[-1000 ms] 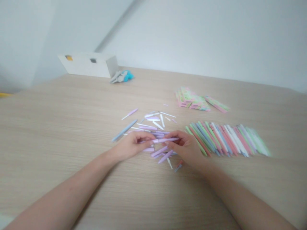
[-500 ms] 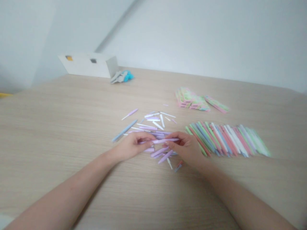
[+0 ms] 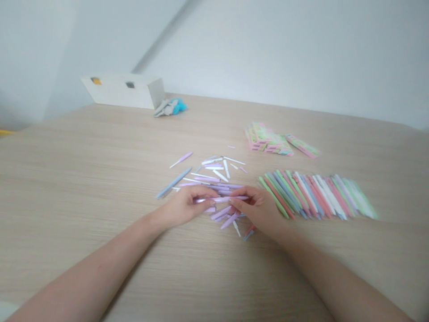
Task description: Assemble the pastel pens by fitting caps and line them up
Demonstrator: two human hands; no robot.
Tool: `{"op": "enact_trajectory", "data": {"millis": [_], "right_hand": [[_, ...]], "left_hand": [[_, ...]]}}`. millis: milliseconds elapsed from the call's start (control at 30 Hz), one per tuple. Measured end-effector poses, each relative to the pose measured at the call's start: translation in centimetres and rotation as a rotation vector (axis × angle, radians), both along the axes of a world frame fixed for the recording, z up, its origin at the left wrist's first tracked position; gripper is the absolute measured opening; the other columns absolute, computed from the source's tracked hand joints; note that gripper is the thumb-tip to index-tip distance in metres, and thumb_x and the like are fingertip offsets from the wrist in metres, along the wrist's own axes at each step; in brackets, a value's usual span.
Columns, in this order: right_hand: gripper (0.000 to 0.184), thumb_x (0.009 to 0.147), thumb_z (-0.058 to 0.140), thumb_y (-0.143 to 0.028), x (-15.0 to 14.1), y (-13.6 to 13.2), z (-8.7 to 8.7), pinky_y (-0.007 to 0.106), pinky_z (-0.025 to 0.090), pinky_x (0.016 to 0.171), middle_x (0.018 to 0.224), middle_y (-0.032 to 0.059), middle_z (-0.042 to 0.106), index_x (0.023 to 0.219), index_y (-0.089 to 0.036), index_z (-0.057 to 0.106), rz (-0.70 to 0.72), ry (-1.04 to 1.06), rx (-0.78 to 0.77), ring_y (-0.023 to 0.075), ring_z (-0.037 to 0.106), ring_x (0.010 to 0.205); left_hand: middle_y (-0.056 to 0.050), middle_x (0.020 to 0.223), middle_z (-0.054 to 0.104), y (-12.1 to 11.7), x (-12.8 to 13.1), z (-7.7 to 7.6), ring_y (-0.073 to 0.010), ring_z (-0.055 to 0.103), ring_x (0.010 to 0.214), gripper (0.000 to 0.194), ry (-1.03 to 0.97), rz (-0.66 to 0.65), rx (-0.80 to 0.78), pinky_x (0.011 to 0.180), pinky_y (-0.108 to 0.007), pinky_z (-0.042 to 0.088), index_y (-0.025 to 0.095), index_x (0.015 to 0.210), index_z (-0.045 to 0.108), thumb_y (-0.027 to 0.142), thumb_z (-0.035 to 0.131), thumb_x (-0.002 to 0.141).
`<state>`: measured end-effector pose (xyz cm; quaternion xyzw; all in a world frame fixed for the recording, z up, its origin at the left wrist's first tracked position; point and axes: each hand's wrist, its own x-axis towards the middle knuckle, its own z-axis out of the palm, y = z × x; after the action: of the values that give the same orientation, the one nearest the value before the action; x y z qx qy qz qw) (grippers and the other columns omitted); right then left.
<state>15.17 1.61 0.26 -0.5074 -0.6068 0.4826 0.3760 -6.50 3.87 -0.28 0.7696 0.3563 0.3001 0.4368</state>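
**Two hands pinch one lilac stick over a loose pile**

The left hand (image 3: pixel 183 208) and the right hand (image 3: pixel 258 209) hold one lilac stick (image 3: pixel 221 199) across the gap between them, just above the pile of loose pieces (image 3: pixel 214 176) in the middle of the counter (image 3: pixel 83 188). The left fingers (image 3: pixel 206 191) curl and pinch its left part, and the right fingers (image 3: pixel 236 193) pinch its right part. I cannot tell if the hands pull or push the stick. To the right lies a neat row of coloured sticks (image 3: pixel 315 197). Farther away are a stack of pink and green packets (image 3: pixel 268 139), a white box (image 3: pixel 122 91) and a small grey and blue thing (image 3: pixel 169 108).
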Motion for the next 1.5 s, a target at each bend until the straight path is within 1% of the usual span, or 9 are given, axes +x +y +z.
{"op": "enact_trajectory", "data": {"millis": [267,533,667,733,800,867,1033,1200,1500], "right_hand": [[0.019,0.079,0.059,-0.035,-0.3,-0.3,0.9,0.017,0.041,0.038,0.048,-0.0043,0.058,0.079,-0.016,0.063,-0.013,-0.085,-0.082,0.0079,0.052,0.038],[0.029,0.080,0.056,-0.044,-0.1,-0.1,0.7,0.016,0.037,0.034,0.043,-0.0055,0.055,0.070,-0.017,0.059,0.020,-0.106,-0.152,0.0066,0.046,0.033],[0.036,0.082,0.052,-0.047,-0.1,-0.1,0.6,0.016,0.036,0.033,0.045,-0.0032,0.056,0.063,-0.017,0.057,0.057,-0.121,-0.149,0.0071,0.047,0.034],[0.030,0.082,0.053,-0.044,-0.1,-0.1,0.6,0.017,0.037,0.035,0.049,-0.0029,0.057,0.072,-0.016,0.060,0.069,-0.098,-0.119,0.0081,0.051,0.038],[0.024,0.079,0.059,-0.038,-0.1,-0.1,0.5,0.017,0.041,0.038,0.055,-0.0036,0.058,0.090,-0.017,0.060,0.086,-0.041,-0.081,0.0092,0.054,0.044],[0.028,0.076,0.063,-0.032,0.1,0.0,0.1,0.018,0.044,0.042,0.061,-0.0043,0.058,0.100,-0.019,0.056,0.100,0.023,-0.042,0.0099,0.057,0.048],[0.019,0.075,0.065,-0.028,0.3,0.3,-0.6,0.020,0.048,0.048,0.062,-0.0039,0.059,0.089,-0.019,0.055,0.091,0.056,0.008,0.0109,0.060,0.053],[0.014,0.079,0.060,-0.030,0.2,0.2,0.0,0.018,0.044,0.045,0.056,-0.0025,0.061,0.083,-0.017,0.059,0.061,-0.043,-0.010,0.0104,0.059,0.049],[0.040,0.083,0.051,-0.049,0.1,0.0,0.6,0.017,0.034,0.033,0.044,-0.0027,0.054,0.062,-0.017,0.060,0.040,-0.148,-0.086,0.0076,0.046,0.034]], "left_hand": [[-0.007,0.102,0.070,0.0,0.0,-0.3,-0.0181,0.062,0.095,0.023,0.005,-0.039,0.065,0.086,-0.029,0.046,0.015,0.104,0.068,0.022,0.055,0.086],[-0.005,0.091,0.071,-0.3,0.3,0.2,-0.0159,0.063,0.083,0.021,0.048,-0.022,0.184,0.079,-0.027,0.047,0.016,0.100,0.070,0.021,0.055,0.086],[-0.005,0.096,0.071,-0.2,0.1,0.1,-0.0176,0.063,0.089,0.023,0.046,-0.024,0.166,0.082,-0.029,0.047,0.017,0.103,0.069,0.024,0.054,0.087],[-0.005,0.098,0.071,-0.1,0.0,0.1,-0.0179,0.063,0.091,0.024,0.043,-0.009,0.133,0.083,-0.029,0.047,0.017,0.103,0.069,0.026,0.054,0.087],[-0.005,0.096,0.071,0.0,0.0,0.1,-0.0177,0.063,0.088,0.023,0.049,0.013,0.108,0.080,-0.029,0.048,0.017,0.101,0.069,0.027,0.054,0.087],[-0.004,0.093,0.071,0.1,-0.1,0.2,-0.0174,0.064,0.084,0.022,0.050,0.022,0.090,0.076,-0.028,0.048,0.017,0.100,0.069,0.028,0.054,0.087],[-0.005,0.095,0.072,0.1,-0.1,0.1,-0.0178,0.064,0.087,0.022,0.040,0.024,0.094,0.079,-0.029,0.048,0.017,0.099,0.069,0.027,0.056,0.086],[-0.005,0.097,0.071,0.1,-0.1,0.0,-0.0183,0.064,0.090,0.021,0.030,0.028,0.097,0.082,-0.031,0.048,0.017,0.100,0.069,0.026,0.057,0.085],[-0.006,0.101,0.070,0.1,-0.1,-0.3,-0.0190,0.063,0.094,0.022,0.025,0.022,0.094,0.085,-0.032,0.047,0.017,0.102,0.069,0.025,0.057,0.085]]}}
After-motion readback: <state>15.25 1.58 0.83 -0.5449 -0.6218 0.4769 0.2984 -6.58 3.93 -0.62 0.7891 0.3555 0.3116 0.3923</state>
